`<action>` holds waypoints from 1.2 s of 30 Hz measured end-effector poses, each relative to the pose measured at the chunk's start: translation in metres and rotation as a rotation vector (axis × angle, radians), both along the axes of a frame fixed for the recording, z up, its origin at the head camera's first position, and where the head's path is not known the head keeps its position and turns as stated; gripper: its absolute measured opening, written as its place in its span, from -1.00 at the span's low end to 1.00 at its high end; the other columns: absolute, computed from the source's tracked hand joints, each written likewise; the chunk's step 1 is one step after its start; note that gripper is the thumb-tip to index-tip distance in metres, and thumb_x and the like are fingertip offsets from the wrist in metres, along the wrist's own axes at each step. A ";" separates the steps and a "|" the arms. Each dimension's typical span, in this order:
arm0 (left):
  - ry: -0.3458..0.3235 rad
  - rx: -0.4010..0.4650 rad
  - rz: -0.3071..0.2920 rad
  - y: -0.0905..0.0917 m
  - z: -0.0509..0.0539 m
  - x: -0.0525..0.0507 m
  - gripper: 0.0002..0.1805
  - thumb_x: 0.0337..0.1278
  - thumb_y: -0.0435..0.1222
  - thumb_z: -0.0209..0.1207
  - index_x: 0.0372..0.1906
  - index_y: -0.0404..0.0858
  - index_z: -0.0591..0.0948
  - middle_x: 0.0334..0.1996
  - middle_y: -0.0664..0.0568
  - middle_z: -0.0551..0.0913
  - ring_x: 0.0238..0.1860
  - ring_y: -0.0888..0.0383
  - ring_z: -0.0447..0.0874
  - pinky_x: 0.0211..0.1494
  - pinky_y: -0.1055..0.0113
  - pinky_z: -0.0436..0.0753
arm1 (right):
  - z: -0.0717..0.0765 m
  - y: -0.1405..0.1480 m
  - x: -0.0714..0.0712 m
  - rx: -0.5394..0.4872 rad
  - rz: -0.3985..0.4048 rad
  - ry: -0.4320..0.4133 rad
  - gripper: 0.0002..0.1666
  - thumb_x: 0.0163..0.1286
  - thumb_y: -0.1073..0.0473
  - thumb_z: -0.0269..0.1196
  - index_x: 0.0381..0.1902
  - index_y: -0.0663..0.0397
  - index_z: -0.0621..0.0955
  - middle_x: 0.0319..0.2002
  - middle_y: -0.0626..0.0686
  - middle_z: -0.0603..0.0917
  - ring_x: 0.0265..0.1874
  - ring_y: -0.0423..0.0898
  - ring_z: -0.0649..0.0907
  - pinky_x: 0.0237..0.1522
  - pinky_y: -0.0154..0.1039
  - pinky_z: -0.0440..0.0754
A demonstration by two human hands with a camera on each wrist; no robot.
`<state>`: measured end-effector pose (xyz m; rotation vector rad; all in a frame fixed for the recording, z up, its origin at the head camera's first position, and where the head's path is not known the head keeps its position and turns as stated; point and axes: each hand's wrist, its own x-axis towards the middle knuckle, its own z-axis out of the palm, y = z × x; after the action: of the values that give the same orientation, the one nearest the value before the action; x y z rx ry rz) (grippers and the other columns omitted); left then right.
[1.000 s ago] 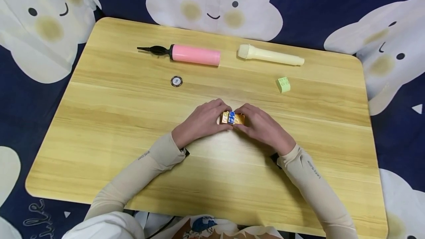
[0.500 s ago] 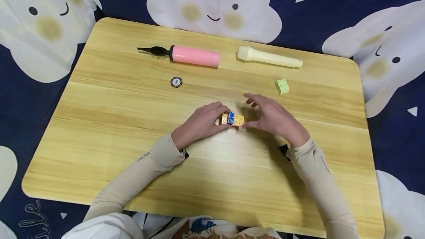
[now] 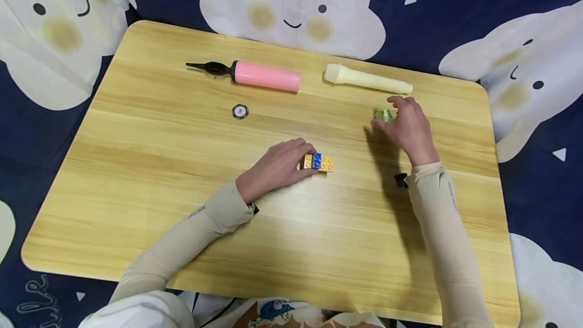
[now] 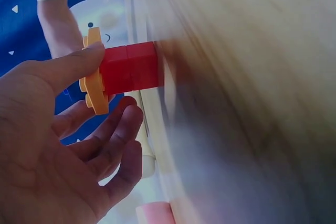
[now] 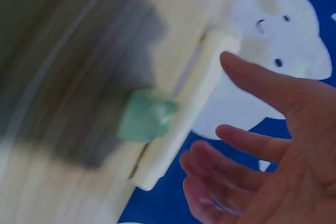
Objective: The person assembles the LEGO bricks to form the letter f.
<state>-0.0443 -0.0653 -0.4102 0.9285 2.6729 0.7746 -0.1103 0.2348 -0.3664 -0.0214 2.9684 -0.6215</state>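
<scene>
Near the table's middle, my left hand point(image 3: 279, 166) pinches a stack of toy building bricks between thumb and fingers. A small blue brick point(image 3: 317, 160) sits on top of a yellow brick point(image 3: 327, 164). In the left wrist view, red bricks point(image 4: 131, 66) support the yellow layer and stand on the table. My right hand point(image 3: 413, 128) hovers around a light green brick point(image 3: 384, 115) at the right. In the right wrist view, its fingers are spread, and the green brick point(image 5: 144, 116) stands apart from them on the table, slightly blurred.
A pink hand pump point(image 3: 267, 76) with a black nozzle lies at the back. To its right lies a cream microphone-shaped stick point(image 3: 371, 79). A round poker chip point(image 3: 240, 111) rests left of centre on the wooden table point(image 3: 150, 176). A cloud-patterned curtain hangs behind.
My right hand has let go of the brick stack and moved right and back to the green brick. My left hand has kept its place on the stack.
</scene>
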 end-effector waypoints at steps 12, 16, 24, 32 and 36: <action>-0.019 -0.010 0.007 0.001 0.001 -0.001 -0.52 0.19 0.02 0.35 0.07 -0.21 0.65 -0.15 0.02 0.62 -0.32 0.13 0.49 -0.27 0.23 0.53 | -0.026 0.014 -0.011 0.088 -0.052 -0.055 -0.34 0.33 -0.16 0.33 -0.04 0.41 0.61 -0.15 0.37 0.58 -0.23 0.25 0.55 -0.26 0.23 0.51; -0.020 -0.007 0.004 0.002 0.001 -0.001 -0.52 0.19 0.01 0.35 0.08 -0.20 0.65 -0.16 0.03 0.61 -0.32 0.15 0.48 -0.28 0.24 0.52 | -0.031 0.016 -0.014 0.093 -0.056 -0.039 -0.43 0.32 -0.19 0.33 -0.42 0.28 0.61 -0.43 0.22 0.55 -0.41 0.16 0.51 -0.45 0.07 0.44; -0.012 -0.001 0.004 0.002 0.000 -0.002 -0.52 0.18 0.01 0.36 0.07 -0.21 0.65 -0.18 0.04 0.61 -0.33 0.15 0.49 -0.30 0.25 0.53 | -0.031 0.017 -0.014 0.081 -0.072 -0.056 -0.52 0.37 -0.03 0.26 -0.21 0.39 0.61 -0.23 0.37 0.60 -0.29 0.26 0.56 -0.25 0.21 0.50; 0.000 0.002 0.001 0.002 0.000 -0.003 -0.52 0.19 0.01 0.36 0.07 -0.22 0.65 -0.18 0.03 0.61 -0.34 0.16 0.49 -0.30 0.26 0.53 | -0.022 0.015 -0.008 0.034 -0.014 -0.038 -0.46 0.30 -0.01 0.33 -0.06 0.41 0.62 -0.14 0.36 0.64 -0.25 0.24 0.58 -0.24 0.15 0.52; 0.009 0.001 -0.003 0.001 0.000 -0.004 -0.52 0.19 0.02 0.35 0.07 -0.21 0.66 -0.18 0.03 0.61 -0.33 0.15 0.49 -0.30 0.25 0.53 | -0.019 0.012 -0.005 -0.030 0.075 -0.054 -0.48 0.27 0.06 0.35 0.03 0.38 0.61 -0.06 0.32 0.63 -0.17 0.21 0.59 -0.11 0.12 0.51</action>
<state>-0.0480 -0.0641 -0.4103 0.9377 2.6787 0.7732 -0.1151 0.2470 -0.3850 -0.1165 2.8909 -0.6470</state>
